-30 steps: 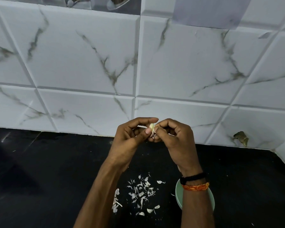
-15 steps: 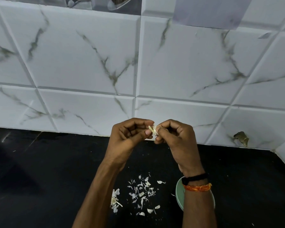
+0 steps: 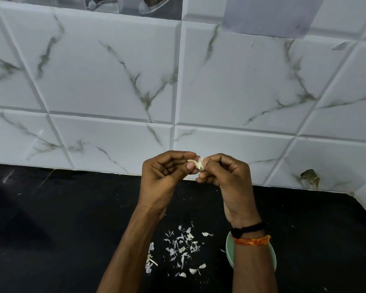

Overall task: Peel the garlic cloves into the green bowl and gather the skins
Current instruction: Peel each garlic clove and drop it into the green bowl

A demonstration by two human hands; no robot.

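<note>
While both hands pinch it, garlic clove [image 3: 197,163] sits between fingertips.

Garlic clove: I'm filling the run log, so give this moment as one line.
step: peeling | garlic clove: pinched by left hand and right hand | skins: scattered on counter | green bowl: under right forearm

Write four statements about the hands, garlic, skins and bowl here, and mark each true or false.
1. Both hands, left hand and right hand, pinch the garlic clove. True.
2. The green bowl sits left of the skins. False: it sits right of them, partly under the right forearm.
3. The skins lie scattered on the black counter. True.
4. The clove rests on the counter. False: it is held up in front of the tiled wall.
</note>
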